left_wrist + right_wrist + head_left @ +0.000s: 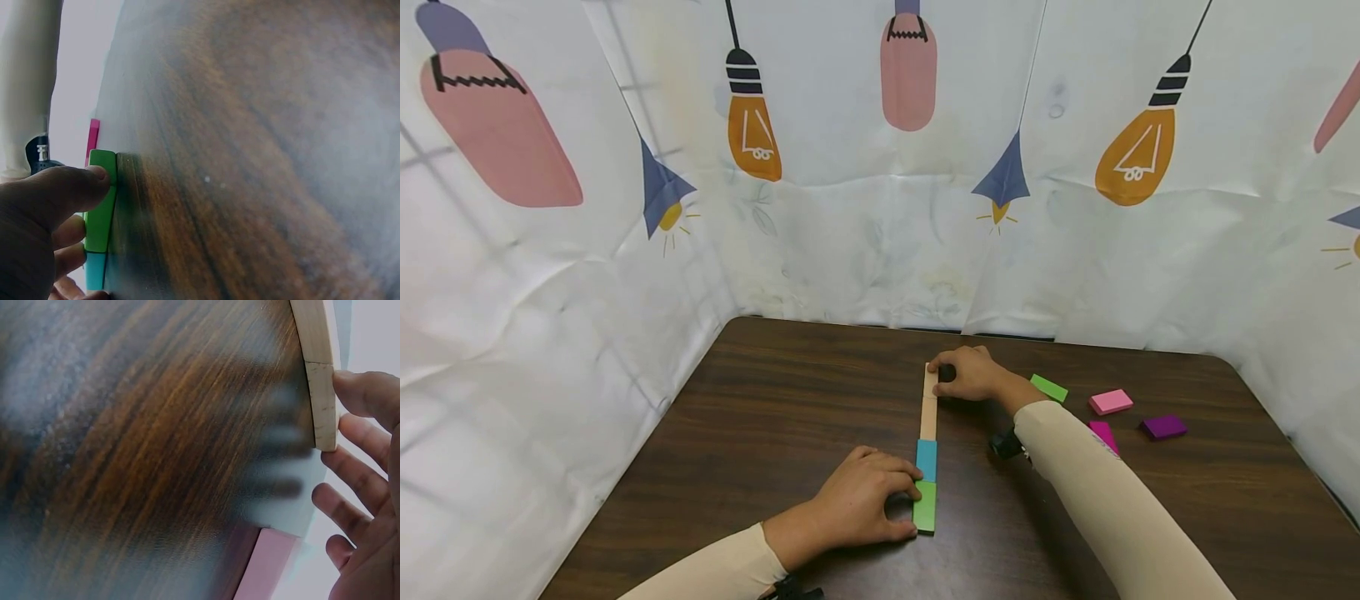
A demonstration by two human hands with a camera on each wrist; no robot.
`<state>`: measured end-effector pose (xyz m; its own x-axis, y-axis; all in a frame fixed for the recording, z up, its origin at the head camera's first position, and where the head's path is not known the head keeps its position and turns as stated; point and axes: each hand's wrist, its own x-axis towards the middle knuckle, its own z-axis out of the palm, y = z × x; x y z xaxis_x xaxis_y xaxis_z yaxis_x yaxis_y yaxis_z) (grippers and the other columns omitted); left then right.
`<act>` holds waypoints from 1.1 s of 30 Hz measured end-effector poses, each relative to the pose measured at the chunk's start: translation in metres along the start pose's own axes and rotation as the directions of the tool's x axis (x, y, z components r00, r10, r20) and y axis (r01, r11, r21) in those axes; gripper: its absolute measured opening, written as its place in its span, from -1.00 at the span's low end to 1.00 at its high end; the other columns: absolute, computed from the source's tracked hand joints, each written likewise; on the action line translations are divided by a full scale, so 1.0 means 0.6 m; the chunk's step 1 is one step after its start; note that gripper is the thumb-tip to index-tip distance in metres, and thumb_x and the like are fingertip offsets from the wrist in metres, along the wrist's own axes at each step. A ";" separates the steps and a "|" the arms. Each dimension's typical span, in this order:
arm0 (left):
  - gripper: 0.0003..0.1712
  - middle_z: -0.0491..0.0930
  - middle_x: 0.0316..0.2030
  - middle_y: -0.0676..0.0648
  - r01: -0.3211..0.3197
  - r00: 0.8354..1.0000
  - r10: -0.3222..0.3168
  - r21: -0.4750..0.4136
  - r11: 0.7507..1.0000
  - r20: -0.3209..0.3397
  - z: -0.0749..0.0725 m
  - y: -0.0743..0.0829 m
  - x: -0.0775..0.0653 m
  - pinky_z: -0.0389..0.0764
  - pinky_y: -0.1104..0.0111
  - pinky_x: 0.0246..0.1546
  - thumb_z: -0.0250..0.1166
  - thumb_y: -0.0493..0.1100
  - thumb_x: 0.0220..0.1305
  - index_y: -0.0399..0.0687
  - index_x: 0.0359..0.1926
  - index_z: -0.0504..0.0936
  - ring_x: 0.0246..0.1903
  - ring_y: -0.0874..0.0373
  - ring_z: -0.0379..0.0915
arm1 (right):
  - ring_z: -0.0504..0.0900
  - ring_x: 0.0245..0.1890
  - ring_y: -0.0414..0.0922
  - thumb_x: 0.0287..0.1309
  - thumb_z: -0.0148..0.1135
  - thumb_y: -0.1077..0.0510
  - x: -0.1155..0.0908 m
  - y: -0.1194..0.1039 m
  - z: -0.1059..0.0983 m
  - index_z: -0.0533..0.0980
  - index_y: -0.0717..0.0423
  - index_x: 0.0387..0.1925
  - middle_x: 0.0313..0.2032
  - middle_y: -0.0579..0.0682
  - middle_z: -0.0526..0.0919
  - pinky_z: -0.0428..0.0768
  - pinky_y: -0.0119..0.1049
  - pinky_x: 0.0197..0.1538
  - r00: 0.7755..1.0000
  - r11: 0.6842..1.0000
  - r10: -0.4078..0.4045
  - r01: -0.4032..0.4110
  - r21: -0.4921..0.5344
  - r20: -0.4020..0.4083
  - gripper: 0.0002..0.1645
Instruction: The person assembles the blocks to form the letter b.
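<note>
In the head view a straight row of flat blocks runs away from the person: a green block (926, 510) nearest, a blue block (927, 460), then a long plain wooden block (928, 418) and a shorter wooden block (931, 379) at the far end. My left hand (867, 498) lies left of the row, thumb tip at the green block's near end and fingertips by its join with the blue one. From the right, my right hand (973, 375) touches the far wooden block with thumb and fingertips. The right wrist view shows its other fingers loosely spread.
Right of the row lie loose blocks: a second green block (1049, 388), a pink block (1111, 402), a magenta block (1103, 437) partly behind the right sleeve, and a purple block (1163, 427). A printed white curtain (865, 250) hangs behind the brown table (775, 400).
</note>
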<state>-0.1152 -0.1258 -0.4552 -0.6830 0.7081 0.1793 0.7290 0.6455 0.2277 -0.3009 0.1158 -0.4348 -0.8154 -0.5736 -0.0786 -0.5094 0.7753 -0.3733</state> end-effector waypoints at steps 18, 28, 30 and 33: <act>-0.65 0.61 0.12 0.26 0.006 1.000 -0.006 0.003 1.000 0.011 -0.002 0.001 0.003 0.45 0.06 0.14 0.51 0.24 0.12 0.32 -0.11 0.75 0.13 0.34 0.50 | 0.34 0.37 0.23 0.33 0.34 -0.02 -0.025 0.003 -0.024 0.58 0.06 0.25 0.31 0.11 0.52 0.09 0.37 0.37 0.994 0.998 -0.050 0.055 0.041 -0.099 -0.48; -0.65 0.62 0.11 0.25 0.006 1.000 -0.006 0.012 1.000 0.006 -0.002 0.003 0.003 0.44 0.07 0.15 0.52 0.24 0.10 0.31 -0.12 0.75 0.12 0.33 0.51 | 0.51 0.26 0.17 0.33 0.34 0.02 -0.058 0.031 -0.054 0.53 0.12 0.30 0.26 0.10 0.58 0.09 0.35 0.39 0.996 0.999 -0.007 0.011 0.046 -0.083 -0.43; -0.65 0.62 0.11 0.25 0.007 1.000 -0.007 0.013 1.000 0.006 -0.002 0.003 0.004 0.44 0.07 0.15 0.52 0.24 0.10 0.31 -0.12 0.75 0.12 0.34 0.51 | 0.41 0.35 0.20 0.32 0.35 0.03 -0.064 0.040 -0.057 0.54 0.13 0.30 0.27 0.10 0.57 0.12 0.35 0.37 0.996 0.999 -0.007 0.010 0.037 -0.089 -0.43; -0.64 0.62 0.11 0.25 0.008 1.000 -0.008 0.014 1.000 0.004 -0.002 0.004 0.004 0.44 0.08 0.15 0.52 0.24 0.09 0.31 -0.12 0.76 0.13 0.33 0.51 | 0.43 0.34 0.20 0.31 0.35 0.04 -0.074 0.053 -0.063 0.55 0.14 0.28 0.25 0.10 0.58 0.20 0.31 0.36 0.996 1.000 -0.007 0.010 0.030 -0.091 -0.44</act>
<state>-0.1152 -0.1230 -0.4530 -0.6889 0.7038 0.1736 0.7239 0.6552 0.2161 -0.2914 0.1759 -0.4086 -0.8332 -0.5529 0.0085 -0.5093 0.7613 -0.4012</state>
